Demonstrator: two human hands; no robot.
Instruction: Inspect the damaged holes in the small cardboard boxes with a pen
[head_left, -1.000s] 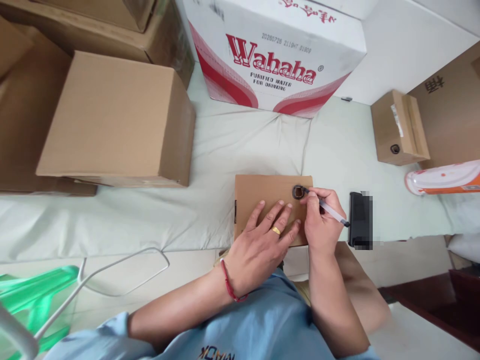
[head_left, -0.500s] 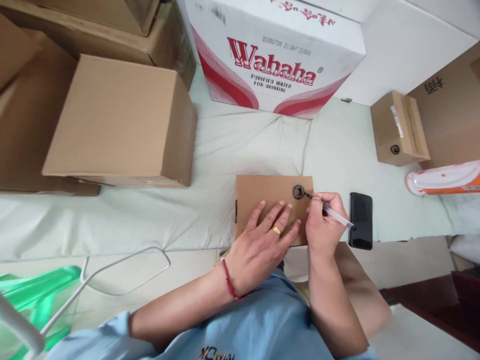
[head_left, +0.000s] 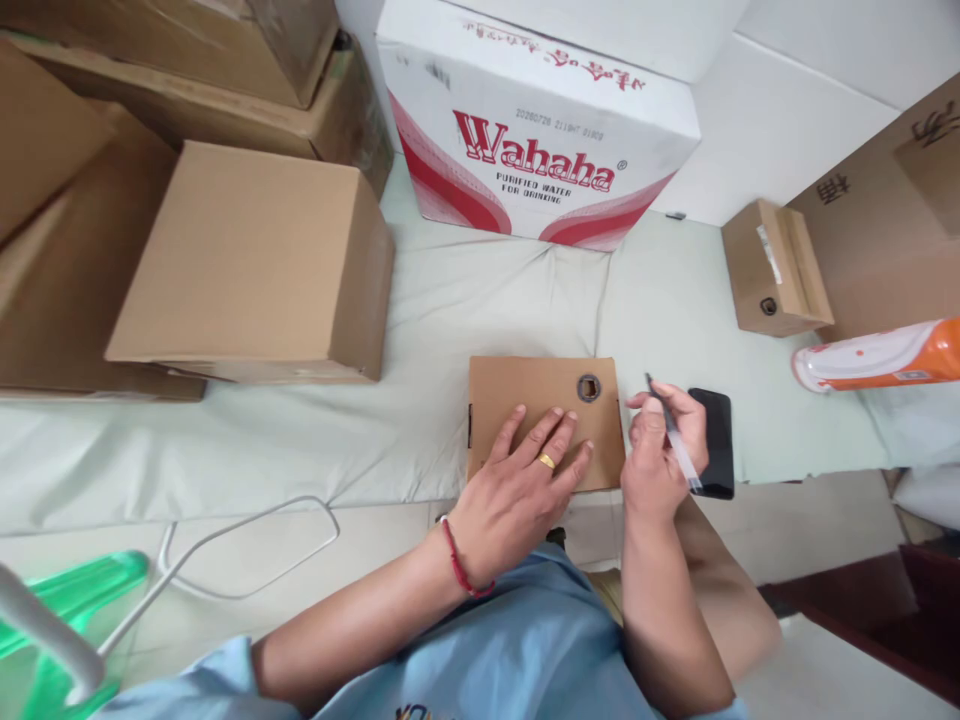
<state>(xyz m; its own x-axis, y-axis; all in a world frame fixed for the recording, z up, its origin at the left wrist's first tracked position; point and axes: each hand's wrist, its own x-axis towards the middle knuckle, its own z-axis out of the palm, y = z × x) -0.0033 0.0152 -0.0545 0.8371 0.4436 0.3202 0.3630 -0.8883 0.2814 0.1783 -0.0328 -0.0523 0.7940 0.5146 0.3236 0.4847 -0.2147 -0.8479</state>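
Note:
A small flat cardboard box (head_left: 525,378) lies at the front edge of the cloth-covered surface. Near its upper right corner is a dark ring (head_left: 589,388) with a brownish middle. My left hand (head_left: 525,490) rests flat on the box, fingers spread, a gold ring on one finger. To the right of the box, apart from it, my right hand (head_left: 661,455) is closed around a pen (head_left: 681,452) with a clear barrel. The pen's dark tip points up and away from me. Just beyond that hand lies a black phone (head_left: 718,440), partly covered by it.
A white and red water carton (head_left: 540,150) stands at the back. Larger cardboard boxes (head_left: 240,260) fill the left. At right are a small box (head_left: 776,270) and an orange-white cylindrical container (head_left: 877,360). A metal-framed stand with green plastic (head_left: 82,600) is at lower left.
My right hand has drawn the pen away from the dark ring, off the box to the right, and tilted it more upright. My left hand stays on the box. The view has shifted slightly.

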